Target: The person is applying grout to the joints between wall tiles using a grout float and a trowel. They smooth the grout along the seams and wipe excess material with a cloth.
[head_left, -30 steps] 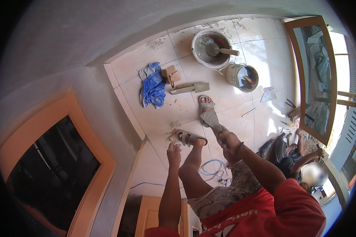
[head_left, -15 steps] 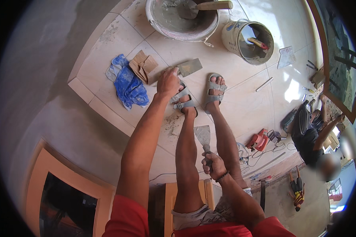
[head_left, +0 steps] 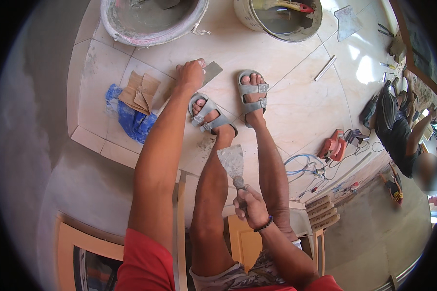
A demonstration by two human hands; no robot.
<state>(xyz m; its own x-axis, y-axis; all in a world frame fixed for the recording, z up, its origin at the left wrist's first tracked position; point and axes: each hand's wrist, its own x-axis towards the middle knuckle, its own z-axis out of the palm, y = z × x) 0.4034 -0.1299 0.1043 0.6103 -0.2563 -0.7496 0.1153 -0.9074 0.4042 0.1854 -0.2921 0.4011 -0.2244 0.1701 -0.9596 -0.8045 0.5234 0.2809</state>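
Observation:
My left hand point(head_left: 190, 74) grips a rectangular plastering trowel whose grey blade point(head_left: 212, 72) shows beyond the fingers, low over the tiles near my left sandal point(head_left: 213, 115). The trowel's handle is hidden beneath the hand. Above my knees, my right hand point(head_left: 251, 206) is closed round the handle of a putty knife point(head_left: 232, 161); its wide, mortar-stained blade points away from me. Ahead of the left hand stands a tub point(head_left: 131, 41) of wet grey mortar. To its right is a bucket point(head_left: 279, 37) with murky water and a red-tipped brush point(head_left: 289, 6).
Brown paper point(head_left: 140, 91) lies on a blue cloth point(head_left: 133, 125) left of my left arm. A metal bar point(head_left: 325, 68), a flat plate point(head_left: 347, 24) and a red power tool point(head_left: 333, 145) with cords lie to the right. A co-worker point(head_left: 395, 123) is at the far right.
The view has shifted, so tub and bucket sit higher and further left in the picture. Both hands keep their tools; the left hand stays low over the floor.

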